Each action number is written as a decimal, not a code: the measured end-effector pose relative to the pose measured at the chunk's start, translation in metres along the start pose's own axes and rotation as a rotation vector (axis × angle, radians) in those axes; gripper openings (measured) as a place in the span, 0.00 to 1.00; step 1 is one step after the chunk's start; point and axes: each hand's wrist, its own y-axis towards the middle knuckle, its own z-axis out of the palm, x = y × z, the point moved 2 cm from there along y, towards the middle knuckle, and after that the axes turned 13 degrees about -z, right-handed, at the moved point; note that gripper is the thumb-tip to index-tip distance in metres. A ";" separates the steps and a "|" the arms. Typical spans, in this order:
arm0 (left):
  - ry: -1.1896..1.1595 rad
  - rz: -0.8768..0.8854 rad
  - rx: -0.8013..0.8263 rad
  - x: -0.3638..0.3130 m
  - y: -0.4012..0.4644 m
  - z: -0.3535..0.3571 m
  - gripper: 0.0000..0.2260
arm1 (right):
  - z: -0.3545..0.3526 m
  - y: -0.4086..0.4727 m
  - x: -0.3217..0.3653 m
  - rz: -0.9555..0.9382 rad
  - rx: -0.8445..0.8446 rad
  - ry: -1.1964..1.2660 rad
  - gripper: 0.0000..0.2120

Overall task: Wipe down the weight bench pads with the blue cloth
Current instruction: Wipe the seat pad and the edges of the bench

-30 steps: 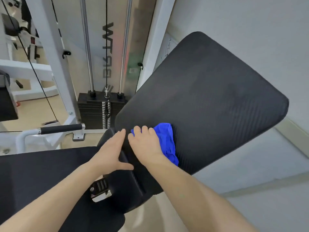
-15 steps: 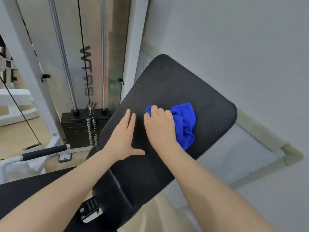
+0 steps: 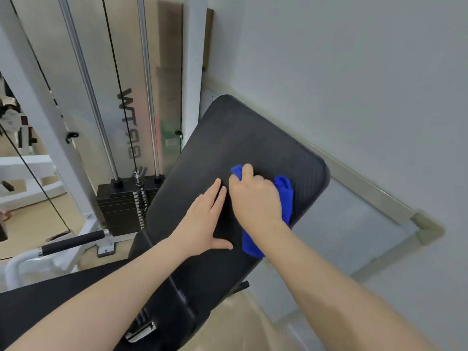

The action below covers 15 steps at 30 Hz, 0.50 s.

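A: Right hand (image 3: pixel 255 196)?
B: Pressed knuckles-up on the blue cloth (image 3: pixel 285 191), fingers curled over its far edge, clamping it against the back pad (image 3: pixel 253 138).

A: And the cloth itself?
B: Bunched under that palm, poking out at 11 o'clock past the fingertips, at 2 o'clock beside the knuckles, and trailing toward 6 o'clock along the wrist, down to the pad's right edge.

A: Left hand (image 3: pixel 205 224)?
B: Spread flat on the same pad, empty, fingers close together aiming at 1 o'clock, thumb stretched out toward 3 o'clock. Just beside the right hand, at its 8 o'clock; hard to tell whether touching.

A: Pad position?
B: Black, ribbed, tilted up toward 1 o'clock, far corner close to the grey wall (image 3: pixel 354 72). Seat pad (image 3: pixel 38 307) lower down, at 8 o'clock, with a metal bracket (image 3: pixel 141 331) showing at the joint.

A: Around it?
B: Weight stack (image 3: pixel 119 206) at 10 o'clock from the hands, two chrome guide rods (image 3: pixel 149 97) rising from it, black cable between. Black-gripped handle (image 3: pixel 73 243) at 9 o'clock on a white frame.
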 end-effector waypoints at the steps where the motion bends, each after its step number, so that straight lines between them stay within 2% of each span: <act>1: 0.015 -0.018 -0.015 -0.002 -0.001 0.000 0.54 | 0.005 -0.016 0.015 -0.039 0.058 0.046 0.06; 3: 0.048 -0.072 -0.021 -0.005 -0.005 -0.001 0.51 | 0.008 -0.041 0.033 -0.138 0.168 0.098 0.08; 5: 0.023 -0.133 -0.025 -0.007 -0.008 -0.002 0.54 | 0.002 -0.049 0.026 -0.203 0.218 0.095 0.07; 7: 0.019 -0.161 -0.026 -0.010 -0.011 -0.003 0.56 | -0.012 -0.038 -0.005 -0.159 0.106 0.071 0.05; 10: -0.003 -0.091 -0.013 -0.020 -0.015 -0.005 0.54 | -0.038 -0.021 -0.067 0.037 -0.174 0.051 0.05; 12: -0.030 0.000 0.037 -0.031 -0.020 -0.002 0.54 | -0.046 -0.020 -0.093 0.117 -0.244 0.058 0.09; 15: 0.012 0.063 0.073 -0.041 -0.027 0.008 0.55 | -0.041 -0.035 -0.087 0.137 -0.292 0.091 0.10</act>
